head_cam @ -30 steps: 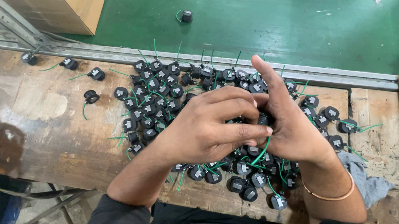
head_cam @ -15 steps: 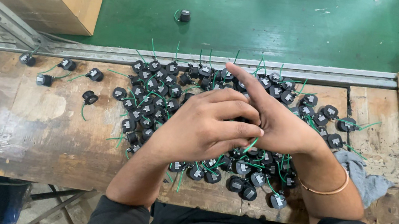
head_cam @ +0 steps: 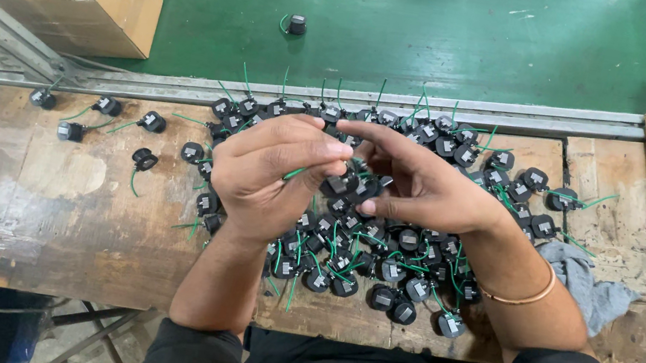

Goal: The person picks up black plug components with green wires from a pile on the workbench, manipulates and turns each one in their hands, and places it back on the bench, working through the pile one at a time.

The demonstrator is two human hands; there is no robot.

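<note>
Fingers of the left hand are pinching a green wire; right hand is steadying its black part; tugging risks snapping it.

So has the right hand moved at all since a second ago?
Yes. The right hand has come down: its fingertips reached nearly to the metal rail at the bench's far edge before, and now sit lower, over the pile.
</note>
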